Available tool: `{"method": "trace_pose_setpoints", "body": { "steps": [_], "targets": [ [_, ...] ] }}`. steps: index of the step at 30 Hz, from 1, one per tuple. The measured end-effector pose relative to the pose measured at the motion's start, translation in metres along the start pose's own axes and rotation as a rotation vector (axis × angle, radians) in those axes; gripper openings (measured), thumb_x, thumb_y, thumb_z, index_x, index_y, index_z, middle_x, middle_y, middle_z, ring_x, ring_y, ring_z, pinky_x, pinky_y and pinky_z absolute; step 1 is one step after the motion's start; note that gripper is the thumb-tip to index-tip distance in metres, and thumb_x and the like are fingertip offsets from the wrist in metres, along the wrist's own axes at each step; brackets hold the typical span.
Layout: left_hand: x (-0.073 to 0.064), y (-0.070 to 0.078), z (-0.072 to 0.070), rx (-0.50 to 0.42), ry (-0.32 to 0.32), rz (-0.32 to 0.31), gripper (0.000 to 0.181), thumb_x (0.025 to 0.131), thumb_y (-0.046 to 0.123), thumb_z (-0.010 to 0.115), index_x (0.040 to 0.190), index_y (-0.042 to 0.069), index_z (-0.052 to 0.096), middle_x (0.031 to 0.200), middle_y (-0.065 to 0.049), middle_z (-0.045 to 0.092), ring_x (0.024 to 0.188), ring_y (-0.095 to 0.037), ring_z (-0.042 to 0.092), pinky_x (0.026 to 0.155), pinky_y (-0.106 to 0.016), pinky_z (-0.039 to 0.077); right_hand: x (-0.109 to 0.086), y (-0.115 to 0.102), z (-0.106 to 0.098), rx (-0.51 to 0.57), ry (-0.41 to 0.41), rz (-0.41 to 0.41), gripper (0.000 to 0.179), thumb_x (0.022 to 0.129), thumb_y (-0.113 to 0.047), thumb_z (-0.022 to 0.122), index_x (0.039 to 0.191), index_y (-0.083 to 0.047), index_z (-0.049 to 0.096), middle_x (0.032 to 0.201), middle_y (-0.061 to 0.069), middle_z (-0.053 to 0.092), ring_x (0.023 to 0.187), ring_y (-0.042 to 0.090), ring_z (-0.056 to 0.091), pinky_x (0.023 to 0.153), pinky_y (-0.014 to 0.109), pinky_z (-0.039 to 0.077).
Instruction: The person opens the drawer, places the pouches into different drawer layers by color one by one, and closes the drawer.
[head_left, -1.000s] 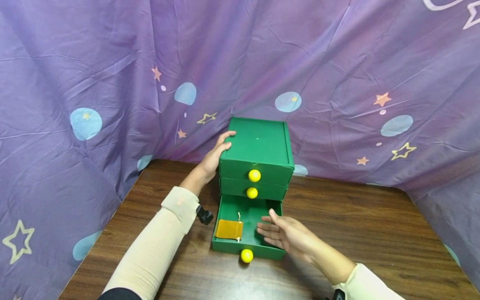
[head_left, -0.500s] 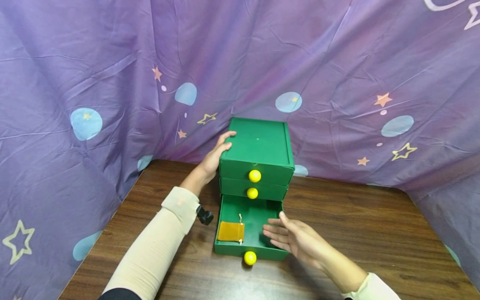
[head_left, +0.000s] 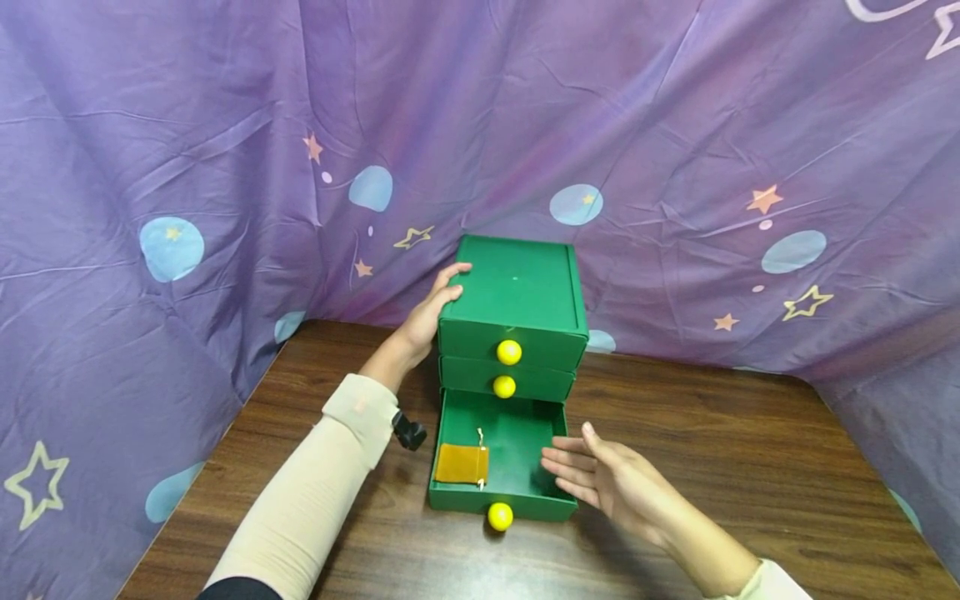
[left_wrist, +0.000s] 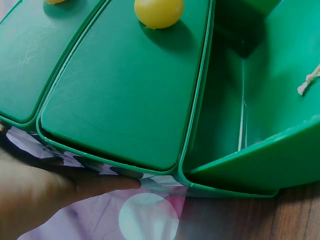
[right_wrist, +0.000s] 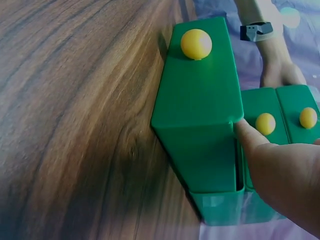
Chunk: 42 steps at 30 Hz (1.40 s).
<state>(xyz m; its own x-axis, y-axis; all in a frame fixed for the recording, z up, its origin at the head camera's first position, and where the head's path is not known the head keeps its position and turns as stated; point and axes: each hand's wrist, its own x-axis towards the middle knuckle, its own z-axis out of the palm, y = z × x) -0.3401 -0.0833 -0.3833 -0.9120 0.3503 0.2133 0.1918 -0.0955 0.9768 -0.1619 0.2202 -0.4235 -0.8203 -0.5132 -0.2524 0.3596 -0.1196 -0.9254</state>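
A green three-drawer cabinet point(head_left: 517, 283) with round yellow knobs stands on the table. Its bottom drawer point(head_left: 517, 454) is pulled out, while the upper two drawers are closed. Inside, at the left, lies a small mustard-coloured drawstring pouch point(head_left: 461, 463) with pale cords. My left hand point(head_left: 423, 321) rests against the cabinet's left side, fingertips at the top edge; in the left wrist view its thumb point(left_wrist: 107, 184) lies straight along the side. My right hand point(head_left: 611, 483) holds nothing, palm facing left, with straight fingers reaching over the drawer's right wall.
The cabinet stands near the back of a dark wood-grain table point(head_left: 712, 467). A purple curtain point(head_left: 660, 150) with stars and blue shapes hangs behind and at both sides. The bottom drawer's yellow knob point(head_left: 500, 517) sticks out toward the front.
My right hand has drawn back to the right, from inside the drawer to its right wall. The bottom drawer and pouch shifted slightly right and forward early on. My left hand stays put.
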Motion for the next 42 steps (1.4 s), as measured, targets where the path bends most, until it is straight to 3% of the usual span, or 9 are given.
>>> {"method": "trace_pose_setpoints", "body": {
  "steps": [7, 13, 18, 21, 42],
  "targets": [
    [0.000, 0.000, 0.000, 0.002, -0.003, -0.001, 0.053, 0.107, 0.025, 0.032, 0.160, 0.021, 0.029, 0.170, -0.006, 0.015, 0.145, -0.034, 0.030, 0.122, -0.054, 0.019, -0.008, -0.001, -0.011, 0.060, -0.045, -0.025, 0.075, 0.113, -0.043, 0.026, 0.155, 0.018, 0.015, 0.150, 0.022, 0.052, 0.138, 0.027, 0.053, 0.114, 0.038, 0.041],
    [0.001, -0.001, 0.000, -0.008, -0.008, 0.000, 0.053, 0.107, 0.026, 0.032, 0.160, 0.020, 0.029, 0.169, -0.007, 0.015, 0.144, -0.035, 0.031, 0.121, -0.054, 0.021, -0.017, 0.001, -0.020, 0.115, -0.090, -0.040, 0.073, 0.113, -0.042, 0.024, 0.155, 0.017, 0.019, 0.145, 0.016, 0.059, 0.137, 0.027, 0.054, 0.115, 0.039, 0.040],
    [0.001, -0.001, 0.000, 0.011, -0.007, 0.001, 0.053, 0.107, 0.025, 0.032, 0.160, 0.021, 0.029, 0.170, -0.005, 0.014, 0.147, -0.034, 0.027, 0.122, -0.053, 0.017, -0.027, 0.003, -0.032, 0.215, -0.149, -0.067, 0.059, 0.114, -0.037, 0.020, 0.147, 0.003, 0.048, 0.146, 0.018, 0.058, 0.138, 0.028, 0.053, 0.116, 0.041, 0.037],
    [0.001, 0.000, 0.001, 0.013, -0.004, 0.004, 0.054, 0.107, 0.025, 0.032, 0.160, 0.020, 0.029, 0.170, -0.005, 0.014, 0.147, -0.034, 0.026, 0.122, -0.053, 0.017, -0.032, 0.006, -0.039, 0.251, -0.185, -0.080, 0.058, 0.114, -0.036, 0.017, 0.139, -0.004, 0.058, 0.147, 0.017, 0.057, 0.139, 0.028, 0.052, 0.116, 0.039, 0.037],
    [-0.001, 0.001, 0.000, -0.014, -0.006, -0.005, 0.053, 0.107, 0.024, 0.031, 0.160, 0.020, 0.028, 0.167, -0.011, 0.020, 0.140, -0.034, 0.035, 0.120, -0.051, 0.025, -0.063, 0.024, -0.073, 0.325, -0.221, -0.072, 0.063, 0.113, -0.037, 0.011, 0.141, -0.005, 0.059, 0.147, 0.013, 0.059, 0.141, 0.024, 0.051, 0.117, 0.035, 0.038]
  ]
}}
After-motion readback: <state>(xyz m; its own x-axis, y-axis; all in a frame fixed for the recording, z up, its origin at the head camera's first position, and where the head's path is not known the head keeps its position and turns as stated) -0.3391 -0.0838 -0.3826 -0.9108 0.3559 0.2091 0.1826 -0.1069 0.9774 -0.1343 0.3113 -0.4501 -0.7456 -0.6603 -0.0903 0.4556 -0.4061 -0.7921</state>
